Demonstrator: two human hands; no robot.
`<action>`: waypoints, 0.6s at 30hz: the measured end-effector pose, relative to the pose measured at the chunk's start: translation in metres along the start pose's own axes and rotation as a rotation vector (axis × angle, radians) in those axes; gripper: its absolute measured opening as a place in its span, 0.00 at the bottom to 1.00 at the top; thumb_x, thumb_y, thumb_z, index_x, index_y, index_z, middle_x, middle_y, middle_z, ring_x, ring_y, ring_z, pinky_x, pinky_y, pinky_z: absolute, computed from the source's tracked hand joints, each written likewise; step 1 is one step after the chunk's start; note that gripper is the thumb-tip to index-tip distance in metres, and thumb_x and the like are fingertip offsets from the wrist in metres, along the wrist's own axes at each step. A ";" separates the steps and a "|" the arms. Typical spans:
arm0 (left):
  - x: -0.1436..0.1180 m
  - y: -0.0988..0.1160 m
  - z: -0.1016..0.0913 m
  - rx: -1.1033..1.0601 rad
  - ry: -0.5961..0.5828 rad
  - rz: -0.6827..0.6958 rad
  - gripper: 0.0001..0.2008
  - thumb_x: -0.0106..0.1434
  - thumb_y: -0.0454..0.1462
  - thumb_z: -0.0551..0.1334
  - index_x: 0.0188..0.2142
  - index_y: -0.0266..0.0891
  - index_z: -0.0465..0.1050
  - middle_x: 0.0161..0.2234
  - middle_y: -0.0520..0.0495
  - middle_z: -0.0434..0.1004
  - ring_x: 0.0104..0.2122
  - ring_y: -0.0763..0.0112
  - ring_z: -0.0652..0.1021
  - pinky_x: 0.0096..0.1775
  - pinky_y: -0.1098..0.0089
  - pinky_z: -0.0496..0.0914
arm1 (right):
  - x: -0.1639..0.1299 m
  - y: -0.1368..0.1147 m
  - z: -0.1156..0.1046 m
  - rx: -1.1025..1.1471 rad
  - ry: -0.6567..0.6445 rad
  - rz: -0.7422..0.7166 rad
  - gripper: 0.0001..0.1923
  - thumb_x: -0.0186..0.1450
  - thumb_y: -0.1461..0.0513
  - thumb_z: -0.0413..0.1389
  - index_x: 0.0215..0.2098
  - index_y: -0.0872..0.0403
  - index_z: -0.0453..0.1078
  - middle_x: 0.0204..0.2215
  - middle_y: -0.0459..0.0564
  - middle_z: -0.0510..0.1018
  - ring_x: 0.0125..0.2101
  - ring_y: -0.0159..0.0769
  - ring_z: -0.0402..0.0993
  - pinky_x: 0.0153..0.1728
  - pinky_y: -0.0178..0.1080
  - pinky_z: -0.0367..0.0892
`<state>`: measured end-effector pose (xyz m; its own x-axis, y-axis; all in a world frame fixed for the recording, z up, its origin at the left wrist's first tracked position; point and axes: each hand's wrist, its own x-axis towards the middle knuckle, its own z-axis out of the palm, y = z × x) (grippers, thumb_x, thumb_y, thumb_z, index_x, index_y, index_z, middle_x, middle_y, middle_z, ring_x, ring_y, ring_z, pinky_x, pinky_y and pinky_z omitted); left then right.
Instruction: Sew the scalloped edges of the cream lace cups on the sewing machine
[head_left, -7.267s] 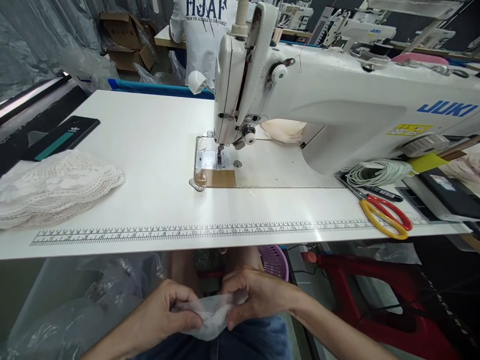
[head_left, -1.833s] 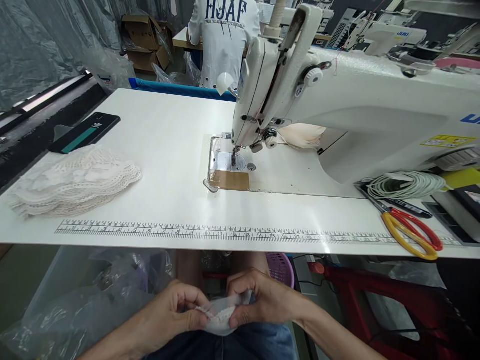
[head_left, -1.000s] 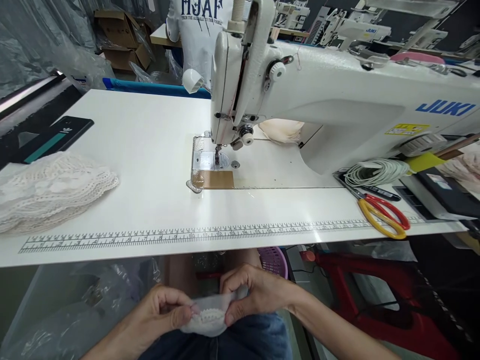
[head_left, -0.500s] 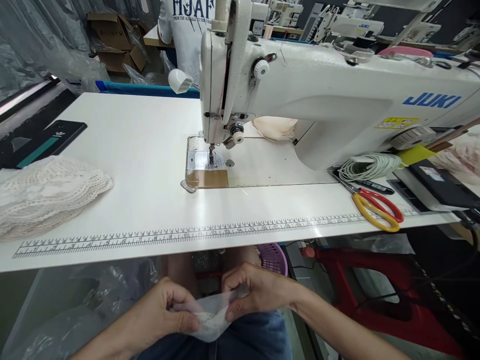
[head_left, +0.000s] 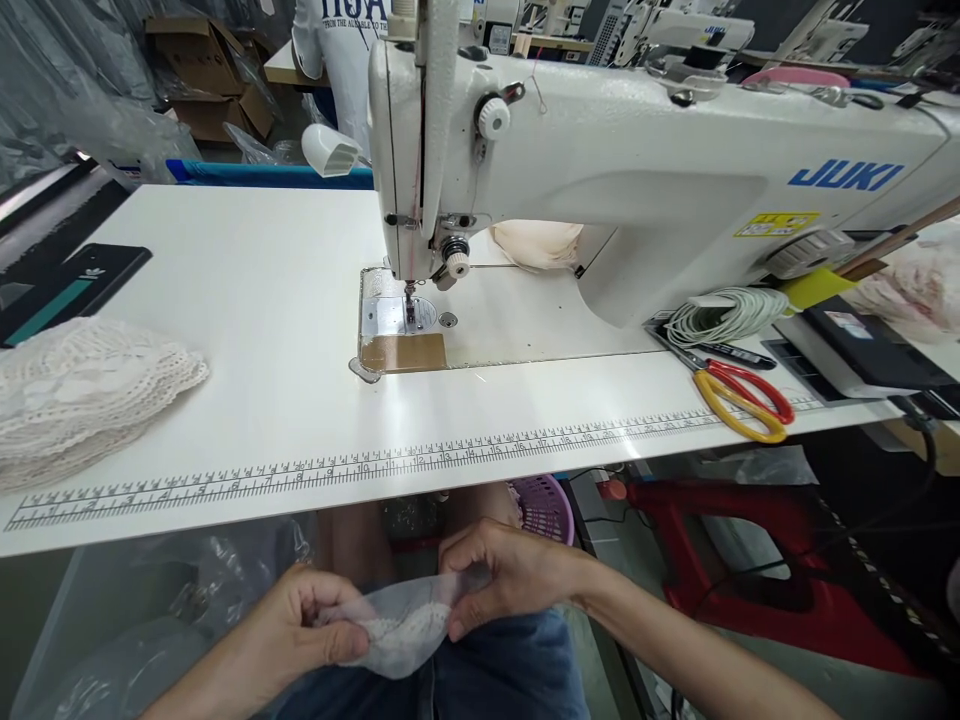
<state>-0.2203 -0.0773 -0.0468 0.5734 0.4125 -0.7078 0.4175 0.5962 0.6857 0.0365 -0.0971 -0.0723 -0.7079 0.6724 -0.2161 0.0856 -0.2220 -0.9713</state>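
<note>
Below the table's front edge, over my lap, my left hand [head_left: 300,625] and my right hand [head_left: 510,575] both pinch a small piece of sheer white fabric with a lace edge [head_left: 401,635]. The left thumb presses the lace on its left side, the right fingers grip its upper right edge. A white JUKI sewing machine [head_left: 637,170] stands on the white table [head_left: 247,300], its needle over the metal plate [head_left: 394,320]. A stack of white lace pieces [head_left: 82,395] lies at the table's left edge.
Red-and-yellow scissors [head_left: 739,395] and a coil of white cord [head_left: 720,315] lie at the right. A dark phone [head_left: 64,295] sits far left. A ruler strip [head_left: 390,460] runs along the front edge. Clear plastic bags [head_left: 150,620] hang below left; a person in a white shirt [head_left: 337,40] stands behind.
My view has shifted right and down, so the machine and table slid left in frame. Both hands stay over my lap, working the lace-edged fabric between the fingers.
</note>
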 end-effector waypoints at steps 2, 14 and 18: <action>-0.002 -0.002 -0.002 0.020 0.014 -0.014 0.21 0.47 0.53 0.68 0.28 0.37 0.79 0.23 0.50 0.72 0.26 0.74 0.65 0.30 0.76 0.59 | 0.001 0.000 0.001 -0.004 0.001 -0.022 0.20 0.54 0.50 0.64 0.31 0.60 0.75 0.27 0.45 0.72 0.28 0.29 0.67 0.28 0.29 0.61; 0.012 0.018 0.018 0.347 -0.085 0.079 0.12 0.52 0.43 0.67 0.27 0.34 0.78 0.20 0.56 0.58 0.24 0.76 0.59 0.25 0.76 0.50 | 0.014 -0.003 0.008 -0.124 -0.091 -0.076 0.19 0.57 0.51 0.62 0.30 0.60 0.73 0.24 0.43 0.69 0.25 0.26 0.65 0.24 0.28 0.57; 0.020 0.009 0.016 0.155 -0.121 0.054 0.15 0.52 0.44 0.66 0.26 0.32 0.78 0.18 0.54 0.61 0.21 0.77 0.59 0.24 0.75 0.52 | 0.004 -0.001 -0.002 -0.045 -0.084 0.024 0.19 0.54 0.51 0.65 0.32 0.60 0.74 0.26 0.44 0.72 0.26 0.26 0.66 0.25 0.27 0.58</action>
<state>-0.1937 -0.0747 -0.0526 0.6744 0.3502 -0.6500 0.4816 0.4587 0.7468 0.0352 -0.0931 -0.0725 -0.7617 0.6049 -0.2322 0.1333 -0.2044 -0.9698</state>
